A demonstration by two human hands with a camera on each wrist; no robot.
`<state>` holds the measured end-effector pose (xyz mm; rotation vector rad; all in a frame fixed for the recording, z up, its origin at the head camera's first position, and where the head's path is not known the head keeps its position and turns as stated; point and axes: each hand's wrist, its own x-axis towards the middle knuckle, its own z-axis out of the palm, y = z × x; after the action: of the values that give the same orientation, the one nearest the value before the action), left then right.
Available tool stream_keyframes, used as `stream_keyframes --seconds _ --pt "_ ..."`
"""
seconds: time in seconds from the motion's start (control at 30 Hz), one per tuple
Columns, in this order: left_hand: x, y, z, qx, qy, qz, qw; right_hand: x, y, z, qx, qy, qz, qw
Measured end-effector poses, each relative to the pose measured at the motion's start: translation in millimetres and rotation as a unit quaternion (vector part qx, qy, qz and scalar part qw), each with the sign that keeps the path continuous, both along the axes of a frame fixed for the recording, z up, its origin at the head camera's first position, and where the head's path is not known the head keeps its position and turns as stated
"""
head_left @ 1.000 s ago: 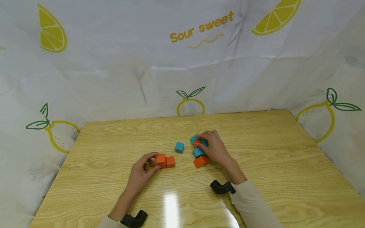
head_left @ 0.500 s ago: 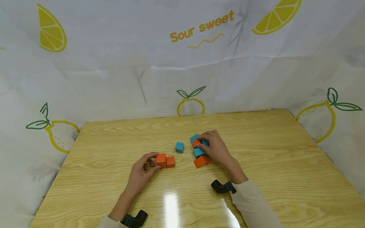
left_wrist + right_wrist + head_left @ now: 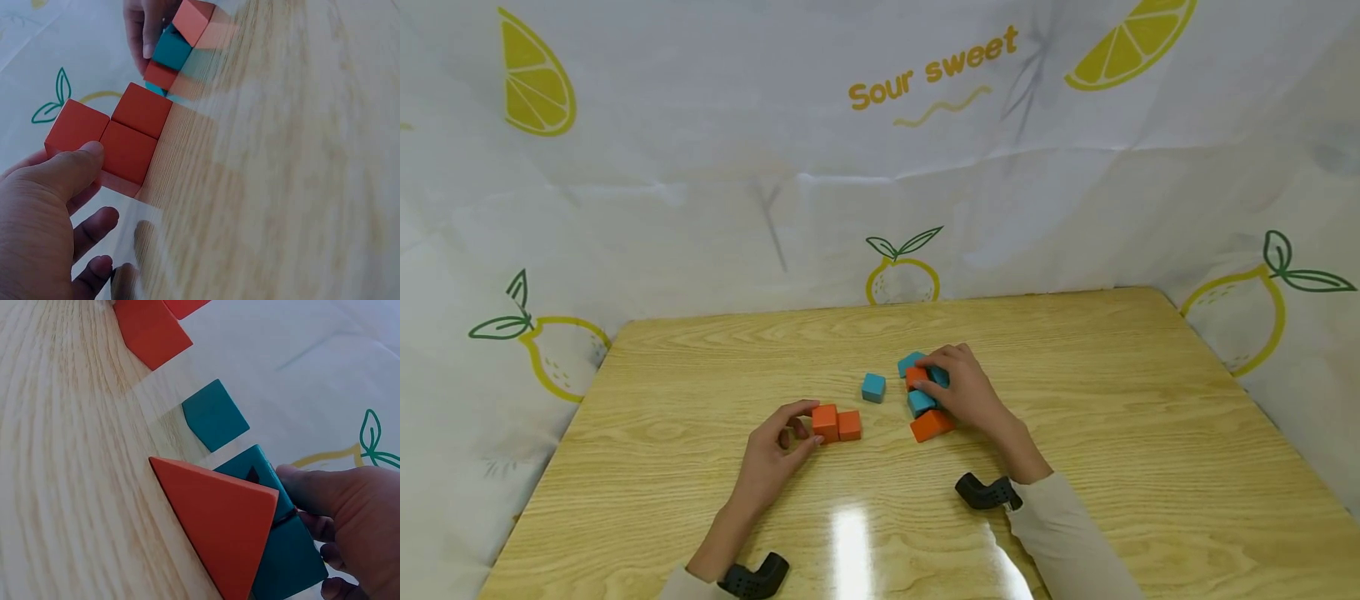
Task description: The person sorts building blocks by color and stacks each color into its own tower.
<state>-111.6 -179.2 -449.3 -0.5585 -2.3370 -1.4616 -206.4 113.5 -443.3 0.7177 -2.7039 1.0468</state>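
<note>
In the head view, my left hand [image 3: 775, 450] pinches a stacked orange cube [image 3: 824, 422]. In the left wrist view, its thumb lies across the joint between the upper orange cube [image 3: 77, 128] and the one under it [image 3: 128, 156]. Another orange cube [image 3: 142, 110] stands against the lower one. To the right, my right hand [image 3: 966, 387] has its thumb and index finger around an orange block [image 3: 916, 378]. Blue blocks [image 3: 921, 403] lie around that block, partly hidden by the hand. Nearest me in this group is an orange triangular block [image 3: 931, 425].
A single blue cube [image 3: 873, 387] sits between the two groups. Black wrist devices [image 3: 985, 492] are strapped on both arms. The wooden table [image 3: 700, 358] backs onto a white cloth [image 3: 715, 233] printed with lemons.
My right thumb and index finger have shifted slightly at the orange block, and more of its face shows. My left hand and its cubes stay in place.
</note>
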Motion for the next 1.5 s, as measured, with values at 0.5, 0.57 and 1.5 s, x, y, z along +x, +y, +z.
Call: stream_keyframes --seconds 0.5,0.57,1.5 --pt "1.0 0.0 2.6 -0.003 0.010 0.002 0.9999 1.4 -5.7 5.8 0.038 0.009 -0.012 0.9992" --pt "1.4 0.6 3.1 -0.001 0.011 0.003 0.9999 1.6 -6.4 5.7 0.042 0.014 -0.011 0.9990" --pt "-12.0 -8.7 -27.6 -0.003 0.006 0.002 1.0000 1.2 -6.6 5.4 0.013 0.036 -0.003 0.9993"
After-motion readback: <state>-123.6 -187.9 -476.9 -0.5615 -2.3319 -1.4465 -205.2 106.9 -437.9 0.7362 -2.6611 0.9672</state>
